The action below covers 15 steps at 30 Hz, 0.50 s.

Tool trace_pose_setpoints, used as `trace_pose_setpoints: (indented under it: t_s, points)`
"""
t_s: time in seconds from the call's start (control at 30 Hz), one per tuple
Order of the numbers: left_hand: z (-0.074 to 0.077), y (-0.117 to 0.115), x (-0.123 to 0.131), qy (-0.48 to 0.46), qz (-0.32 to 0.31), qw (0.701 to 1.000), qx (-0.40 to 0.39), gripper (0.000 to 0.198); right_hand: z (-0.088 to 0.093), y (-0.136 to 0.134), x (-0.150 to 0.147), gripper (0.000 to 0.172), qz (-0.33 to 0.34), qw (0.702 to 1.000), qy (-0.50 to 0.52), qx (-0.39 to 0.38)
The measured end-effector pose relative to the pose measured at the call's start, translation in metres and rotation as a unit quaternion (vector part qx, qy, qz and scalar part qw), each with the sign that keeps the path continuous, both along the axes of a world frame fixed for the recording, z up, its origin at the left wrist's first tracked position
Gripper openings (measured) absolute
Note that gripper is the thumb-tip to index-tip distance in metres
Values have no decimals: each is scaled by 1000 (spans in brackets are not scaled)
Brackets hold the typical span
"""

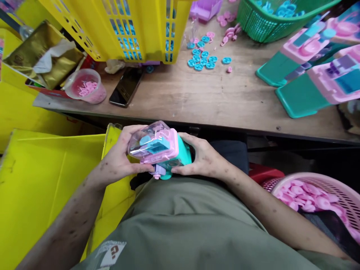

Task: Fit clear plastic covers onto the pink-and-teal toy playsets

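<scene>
Between my two hands is a toy dispenser (168,148) with a teal body, a pink top section, blue and purple parts and a clear plastic dome. It is tilted on its side, close to my lap. My left hand (123,155) wraps round the clear dome end, its thumb near a small purple spout with a pink knob. Gripping the teal body from the other side is my right hand (201,155), thumb below and fingers above. The fingertips behind the toy are hidden.
The wooden table (239,101) holds a phone (126,87), a cup of pink pieces (86,88), loose blue wheel-shaped pieces (204,58), a yellow basket (146,30), a green basket (261,28) and similar toys (306,88). A pink basket (298,178) stands right, a yellow box (36,180) left.
</scene>
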<state>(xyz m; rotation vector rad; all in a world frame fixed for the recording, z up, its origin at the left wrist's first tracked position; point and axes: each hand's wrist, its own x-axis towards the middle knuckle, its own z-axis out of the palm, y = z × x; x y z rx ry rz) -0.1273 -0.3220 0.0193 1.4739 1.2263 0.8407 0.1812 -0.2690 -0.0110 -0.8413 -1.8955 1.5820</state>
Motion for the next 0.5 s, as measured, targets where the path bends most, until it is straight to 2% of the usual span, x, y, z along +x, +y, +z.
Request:
trace_pose_setpoints:
  t_s: [0.13,0.27,0.33,0.43,0.5]
  points:
    - [3,2,-4,-3,-40,998,-58,101,-2,-3,3,94,20,996,-7,-83]
    - [10,7,-6,11,-14,995,-101,77,-7,-2,3,95,34,989,0,-142]
    - [12,10,-5,21,-14,994,-107,84,-7,-1,2,93,40,987,-1,-156]
    - [15,16,0,33,-52,994,-95,105,-7,0,3,90,57,984,-11,-167]
    - [17,20,3,33,-69,993,-88,107,-7,0,4,88,62,984,-11,-167]
